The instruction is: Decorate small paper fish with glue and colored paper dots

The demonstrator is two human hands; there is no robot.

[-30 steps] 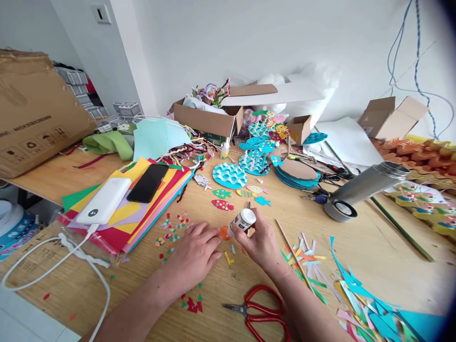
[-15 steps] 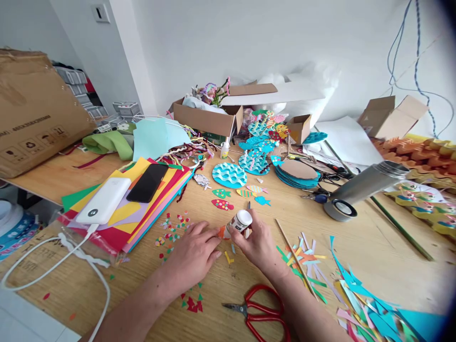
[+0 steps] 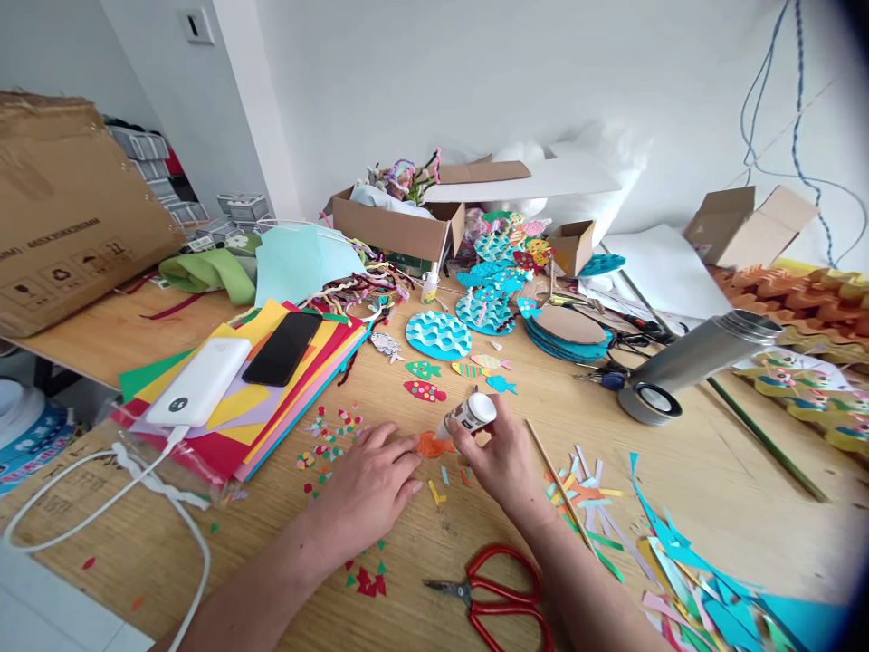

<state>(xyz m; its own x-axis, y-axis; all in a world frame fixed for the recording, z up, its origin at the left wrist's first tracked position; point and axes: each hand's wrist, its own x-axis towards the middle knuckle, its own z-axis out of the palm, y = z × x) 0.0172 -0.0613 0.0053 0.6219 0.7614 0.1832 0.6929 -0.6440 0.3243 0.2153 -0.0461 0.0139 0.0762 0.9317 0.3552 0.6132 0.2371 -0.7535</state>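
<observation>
My right hand [image 3: 503,460] is wrapped round a small white glue bottle [image 3: 478,412], tilted with its base up and its nozzle down to the left. The nozzle end is at a small orange paper cutout [image 3: 432,445], partly hidden by bottle and fingers; whether it touches cannot be made out. My left hand [image 3: 376,475] lies flat on the table, fingertips on the cutout's left edge. Just beyond are decorated paper fish, among them a red dotted fish [image 3: 424,390] and a green fish [image 3: 422,369]. A small yellow paper strip [image 3: 436,492] lies near my hands.
Red-handled scissors [image 3: 499,593] lie in front. Paper confetti [image 3: 329,439] is left, paper strips [image 3: 584,493] and a thin stick [image 3: 563,489] right. Farther off are a blue wavy disc [image 3: 438,335], coloured sheets with a phone [image 3: 283,349], and a steel flask [image 3: 702,349].
My right hand has moved the glue bottle slightly up and to the right, uncovering more of the orange cutout. My left hand stays in place.
</observation>
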